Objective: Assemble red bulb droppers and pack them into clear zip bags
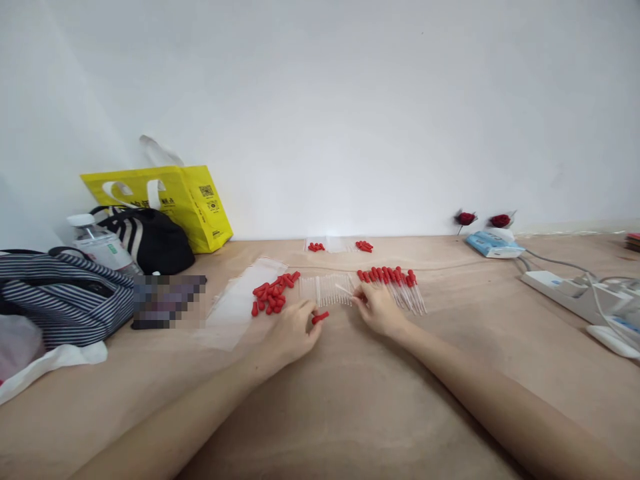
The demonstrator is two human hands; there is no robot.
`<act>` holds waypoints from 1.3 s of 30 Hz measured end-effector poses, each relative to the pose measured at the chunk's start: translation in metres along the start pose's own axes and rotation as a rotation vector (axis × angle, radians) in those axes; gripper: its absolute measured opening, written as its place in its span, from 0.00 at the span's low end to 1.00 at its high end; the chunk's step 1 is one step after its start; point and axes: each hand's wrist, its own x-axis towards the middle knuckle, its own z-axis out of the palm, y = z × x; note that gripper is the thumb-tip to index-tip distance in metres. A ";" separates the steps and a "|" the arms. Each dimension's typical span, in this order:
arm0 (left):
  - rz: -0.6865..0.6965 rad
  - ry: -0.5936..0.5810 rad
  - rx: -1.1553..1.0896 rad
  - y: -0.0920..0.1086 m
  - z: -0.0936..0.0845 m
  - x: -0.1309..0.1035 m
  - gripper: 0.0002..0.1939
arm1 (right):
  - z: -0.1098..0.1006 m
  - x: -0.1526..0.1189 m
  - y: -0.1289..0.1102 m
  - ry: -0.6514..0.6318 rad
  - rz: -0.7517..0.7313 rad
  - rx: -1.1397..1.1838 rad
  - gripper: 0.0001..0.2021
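Between the thumb and fingers of my left hand is a red rubber dropper bulb, its narrow end pointing right. My right hand pinches a thin clear dropper tube, which points up and left, apart from the bulb. A row of bare dropper tubes lies just beyond both hands. Left of it, loose red bulbs are heaped beside my left hand. Droppers with red bulbs fitted lie side by side behind and right of my right hand.
Clear plastic bags lie left of the bulbs. Bagged droppers rest against the wall. A yellow bag, a bottle and a striped bag stand left. At right are a tissue pack and power strip.
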 end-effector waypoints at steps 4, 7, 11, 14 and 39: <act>0.004 -0.034 -0.141 0.008 0.008 -0.016 0.01 | -0.003 -0.033 0.011 0.022 -0.264 0.093 0.10; 0.000 0.021 -0.185 0.006 0.013 -0.018 0.04 | -0.005 -0.046 0.012 -0.005 -0.345 0.081 0.11; 0.048 0.041 -0.204 0.000 0.018 -0.014 0.11 | -0.002 -0.047 0.004 0.001 -0.349 0.085 0.10; 0.058 0.009 -0.205 -0.002 0.021 -0.011 0.09 | 0.002 -0.044 -0.001 0.019 -0.324 0.080 0.08; -0.091 -0.065 -0.518 0.000 0.020 -0.012 0.10 | 0.000 -0.054 -0.021 0.110 -0.366 0.200 0.09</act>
